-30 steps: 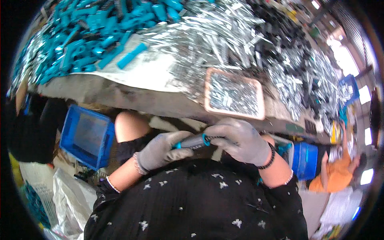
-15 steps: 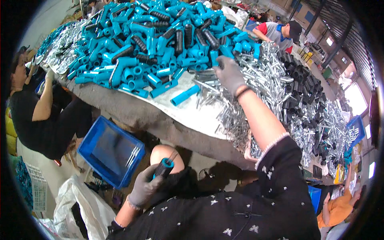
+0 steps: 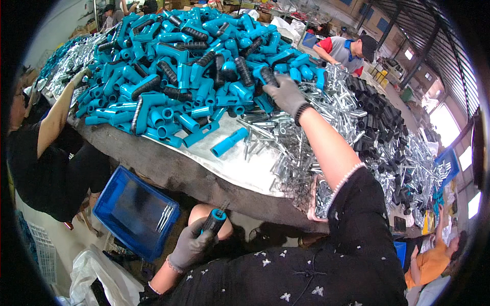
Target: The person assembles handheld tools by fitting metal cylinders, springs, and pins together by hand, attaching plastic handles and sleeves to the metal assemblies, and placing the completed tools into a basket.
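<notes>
Black-sleeved blue handle [image 3: 214, 221] sitting clenched in left hand [image 3: 193, 246], low by the lap. Right hand [image 3: 284, 93], arm outstretched, reaching across tabletop [image 3: 153, 158], grip closing on black sleeve [image 3: 267, 76] among blue handles [image 3: 178, 66].

Hidden/unclear bits around the blue handle pile [image 3: 194, 66]

R hand [image 3: 285, 93], gloved, at pile's right edge: fingertips buried among handles, grip can't be told. L hand [image 3: 193, 245], well below pile: wraps a black-and-blue handle [image 3: 214, 221], lower part covered by glove. Blue crate [image 3: 133, 210] below pile: thin metal bits inside too small to ID.
</notes>
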A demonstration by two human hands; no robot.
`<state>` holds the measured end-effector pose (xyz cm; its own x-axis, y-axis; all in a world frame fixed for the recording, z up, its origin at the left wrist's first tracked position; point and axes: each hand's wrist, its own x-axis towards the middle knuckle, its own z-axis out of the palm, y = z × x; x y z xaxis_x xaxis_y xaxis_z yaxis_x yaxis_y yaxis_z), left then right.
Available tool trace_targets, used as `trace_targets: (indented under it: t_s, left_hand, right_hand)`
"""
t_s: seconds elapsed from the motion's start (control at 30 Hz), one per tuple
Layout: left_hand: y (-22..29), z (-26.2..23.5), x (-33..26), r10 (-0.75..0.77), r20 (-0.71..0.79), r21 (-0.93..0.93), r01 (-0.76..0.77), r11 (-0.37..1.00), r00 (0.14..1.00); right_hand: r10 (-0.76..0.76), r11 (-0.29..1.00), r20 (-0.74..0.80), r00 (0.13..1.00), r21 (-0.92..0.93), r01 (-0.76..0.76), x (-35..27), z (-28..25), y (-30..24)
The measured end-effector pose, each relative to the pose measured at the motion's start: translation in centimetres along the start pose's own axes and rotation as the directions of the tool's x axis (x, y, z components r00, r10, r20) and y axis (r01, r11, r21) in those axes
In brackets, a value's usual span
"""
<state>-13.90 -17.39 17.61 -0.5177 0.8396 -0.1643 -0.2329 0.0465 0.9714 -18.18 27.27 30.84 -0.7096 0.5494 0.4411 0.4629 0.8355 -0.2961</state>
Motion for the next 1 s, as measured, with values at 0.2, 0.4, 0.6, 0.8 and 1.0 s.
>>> trace_targets:
  t_s: [0.2,0.4,0.6,0.8,1.0]
  left_hand:
    - [-2.1,1.7,1.4,0.004,0.160,-0.210,0.030,0.977,0.987]
    - [0.0,7.0,1.2,0.202,0.241,0.177,-0.248,0.953,0.949]
    - [0.0,11.6,-0.1,0.215,0.359,0.322,-0.337,0.885,0.908]
    - [0.3,14.3,0.0,-0.039,0.662,0.236,-0.160,0.958,0.748]
    - [1.0,14.9,1.4,-0.444,0.810,0.415,0.160,0.895,0.383]
  right_hand:
    - [-0.021,0.526,0.020,1.000,0.851,-0.006,-16.0,-11.8,-0.6]
    - [-0.094,0.926,0.361,0.928,0.374,-0.051,-30.3,-19.1,-0.8]
    - [0.094,0.899,0.493,0.865,0.331,-0.286,-35.2,-22.5,1.2]
    - [-0.418,0.897,0.355,0.836,0.307,0.318,-38.9,-21.9,4.6]
    - [-0.656,0.708,0.335,0.677,-0.039,0.705,-40.5,-23.4,5.0]
